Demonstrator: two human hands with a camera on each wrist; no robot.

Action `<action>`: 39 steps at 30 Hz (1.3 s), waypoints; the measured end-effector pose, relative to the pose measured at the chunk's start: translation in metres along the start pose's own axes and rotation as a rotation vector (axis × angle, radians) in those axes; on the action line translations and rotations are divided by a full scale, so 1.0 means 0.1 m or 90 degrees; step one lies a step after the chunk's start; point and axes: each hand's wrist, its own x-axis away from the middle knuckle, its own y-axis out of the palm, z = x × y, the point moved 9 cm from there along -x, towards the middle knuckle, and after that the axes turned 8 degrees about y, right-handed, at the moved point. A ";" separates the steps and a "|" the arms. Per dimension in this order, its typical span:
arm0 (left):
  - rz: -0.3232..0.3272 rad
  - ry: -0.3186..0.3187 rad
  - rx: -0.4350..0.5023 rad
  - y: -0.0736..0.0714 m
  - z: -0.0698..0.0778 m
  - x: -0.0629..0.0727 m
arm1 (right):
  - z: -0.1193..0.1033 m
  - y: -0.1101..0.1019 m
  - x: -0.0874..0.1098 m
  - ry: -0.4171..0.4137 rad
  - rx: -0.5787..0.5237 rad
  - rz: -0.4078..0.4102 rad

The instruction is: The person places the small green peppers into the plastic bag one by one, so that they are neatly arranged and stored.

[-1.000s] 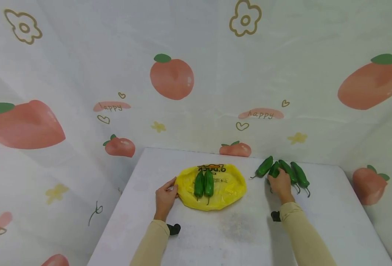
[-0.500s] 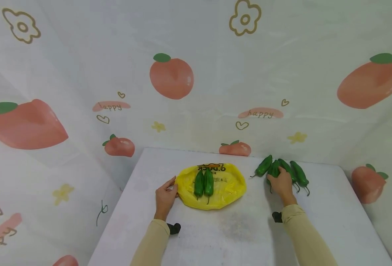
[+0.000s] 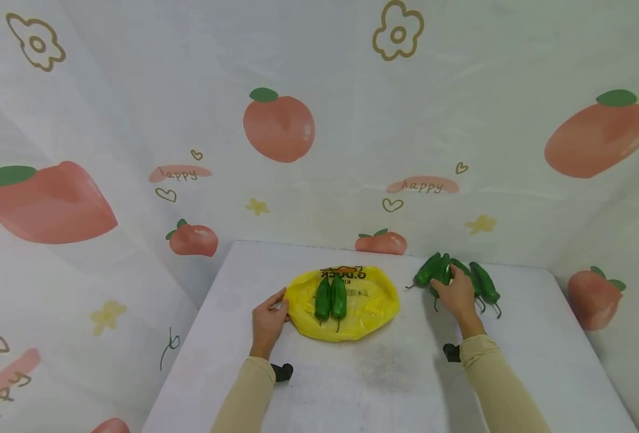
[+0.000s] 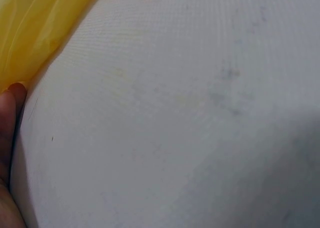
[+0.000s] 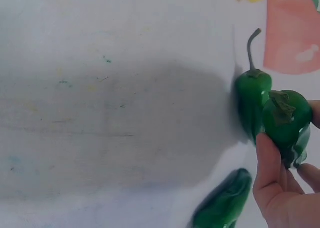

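A yellow plastic bag (image 3: 376,304) with dark lettering lies spread on the table, and two green chili peppers (image 3: 323,299) rest side by side on it. My left hand (image 3: 268,320) pinches the bag's left edge; in the left wrist view only the fingertips (image 4: 7,112) show beside the yellow film (image 4: 35,32). On the right, my right hand (image 3: 457,296) grips a green chili pepper (image 5: 285,112) between thumb and fingers, stem end toward the wrist camera. Other loose peppers lie on both sides of it, one to the left (image 3: 426,270) and one to the right (image 3: 484,282).
The white table (image 3: 325,397) backs onto a light cloth wall (image 3: 319,198) printed with peaches, hearts and flowers. Another pepper (image 5: 225,203) lies below the right hand in the right wrist view. A dark device (image 3: 283,372) sits at the left wrist, another (image 3: 452,353) at the right.
My right hand has drawn the gripped pepper slightly up and left among the loose peppers. The left hand, the bag and the two peppers on it stay in place.
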 end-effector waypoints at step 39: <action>-0.005 -0.002 0.009 -0.02 0.05 0.01 | -0.46 0.13 0.18 -0.038 -0.108 -0.082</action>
